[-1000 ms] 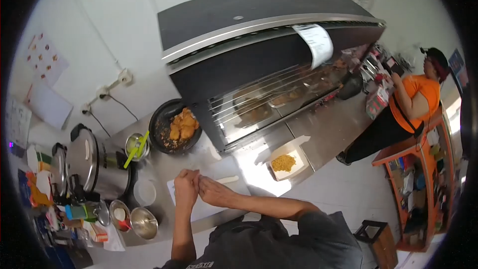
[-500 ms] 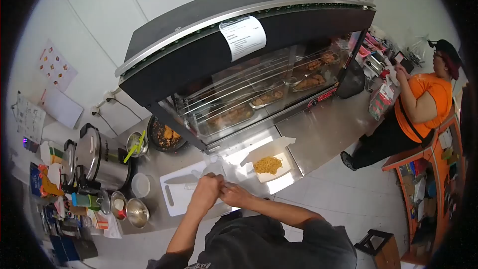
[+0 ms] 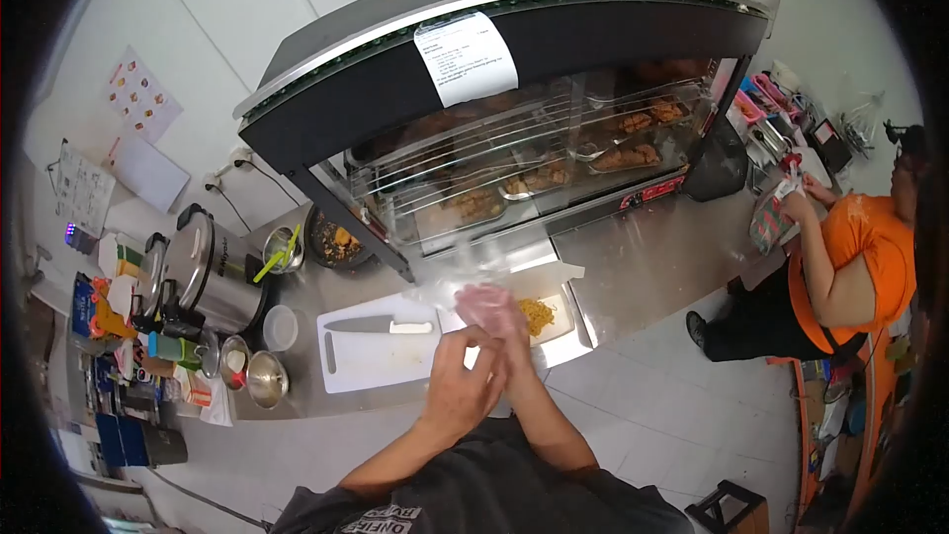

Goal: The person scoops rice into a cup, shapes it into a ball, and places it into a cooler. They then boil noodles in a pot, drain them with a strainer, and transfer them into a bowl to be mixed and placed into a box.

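Both hands are raised in front of my chest, above the counter's front edge. My right hand (image 3: 491, 309) sits inside a thin clear plastic glove (image 3: 474, 282) that blurs its fingers. My left hand (image 3: 461, 388) pinches the glove's cuff at my right wrist. Below them on the steel counter lie a white cutting board (image 3: 371, 361) with a knife (image 3: 381, 325) on it and an open white box of yellow food (image 3: 539, 315).
A glass food warmer (image 3: 514, 158) with trays of fried pieces fills the counter's back. A rice cooker (image 3: 208, 272), a dark bowl of fried food (image 3: 336, 240), small steel bowls (image 3: 265, 379) and clutter stand at the left. A co-worker in an orange shirt (image 3: 860, 267) stands at the right.
My hands have risen from the cutting board toward the camera. The clear glove now covers my right hand, with the left hand at its cuff. The view has shifted left.
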The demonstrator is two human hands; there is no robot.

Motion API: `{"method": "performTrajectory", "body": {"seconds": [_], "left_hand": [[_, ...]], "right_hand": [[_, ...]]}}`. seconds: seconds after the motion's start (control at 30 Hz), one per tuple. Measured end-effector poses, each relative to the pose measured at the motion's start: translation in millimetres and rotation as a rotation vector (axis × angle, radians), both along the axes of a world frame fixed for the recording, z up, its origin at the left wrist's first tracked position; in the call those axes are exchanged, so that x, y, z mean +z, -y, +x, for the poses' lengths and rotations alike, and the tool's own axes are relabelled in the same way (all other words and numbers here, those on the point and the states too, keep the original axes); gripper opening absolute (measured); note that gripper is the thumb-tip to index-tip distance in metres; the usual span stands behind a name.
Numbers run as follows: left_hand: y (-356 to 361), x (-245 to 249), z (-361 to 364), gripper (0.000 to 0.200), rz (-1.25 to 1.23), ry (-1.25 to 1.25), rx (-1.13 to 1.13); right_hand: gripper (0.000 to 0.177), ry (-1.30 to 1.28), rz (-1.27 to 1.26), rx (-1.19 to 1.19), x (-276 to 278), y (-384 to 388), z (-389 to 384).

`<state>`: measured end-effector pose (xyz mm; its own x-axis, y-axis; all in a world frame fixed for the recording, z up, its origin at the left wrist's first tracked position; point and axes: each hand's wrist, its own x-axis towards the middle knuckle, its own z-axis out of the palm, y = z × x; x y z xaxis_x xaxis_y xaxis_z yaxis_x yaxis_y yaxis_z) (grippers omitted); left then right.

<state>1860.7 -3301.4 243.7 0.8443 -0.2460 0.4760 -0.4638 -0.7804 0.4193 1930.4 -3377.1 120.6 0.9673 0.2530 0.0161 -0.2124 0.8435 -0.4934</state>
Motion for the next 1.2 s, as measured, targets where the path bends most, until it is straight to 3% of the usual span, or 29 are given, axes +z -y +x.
{"method": "performTrajectory", "body": {"seconds": [0.07, 0.13, 0.33, 0.5, 0.63, 0.7, 0.83, 0.93, 1.0, 1.07, 1.13, 1.2], "left_hand": [[1.5, -20.3, 0.2, 0.036, -0.028, 0.001, 0.047], [3.0, -41.6, 2.7, 0.036, -0.057, 0.002, 0.092], [8.6, -78.5, 2.5, 0.028, -0.130, 0.065, 0.018], [6.7, -86.4, -4.8, 0.024, -0.147, 0.042, -0.009], [13.4, -85.4, 1.1, 0.014, -0.281, 0.067, 0.055], [17.5, -84.5, 1.3, 0.009, -0.461, -0.041, 0.108], [17.1, -85.7, 2.4, 0.008, -0.518, -0.092, 0.099], [11.9, -88.0, 9.5, 0.009, -0.474, -0.077, 0.099], [9.0, -89.8, 13.3, 0.009, -0.521, -0.150, 0.114], [9.5, -96.8, 18.2, 0.008, -0.575, -0.201, 0.123], [11.3, -98.2, 20.5, 0.009, -0.665, -0.196, 0.095], [9.9, -98.0, 22.9, 0.010, -0.660, -0.189, 0.074]], "right_hand": [[0.060, -0.165, 0.352, 0.121, 19.0, 9.4, 0.5], [0.063, -0.181, 0.463, 0.191, 19.1, 16.1, -5.9], [0.053, 0.064, 0.162, 0.190, 3.9, 21.2, -8.7], [0.051, -0.078, 0.121, -0.050, -3.4, 18.5, 9.1], [0.057, -0.038, 0.159, -0.054, -23.4, 13.3, 16.8], [0.062, -0.085, 0.148, -0.084, -23.8, 13.1, 18.5], [0.065, -0.175, 0.167, -0.103, -23.0, 9.7, 25.7], [0.059, -0.262, -0.002, -0.216, -34.9, 1.6, 36.6], [0.065, 0.001, -0.438, -0.497, -51.2, 1.3, 47.6], [0.070, 0.072, -0.449, -0.446, -60.1, 6.5, 59.0], [0.072, 0.048, -0.303, -0.339, -56.2, 8.1, 65.6], [0.077, 0.196, -0.260, -0.176, -38.4, 14.0, 67.6]]}}
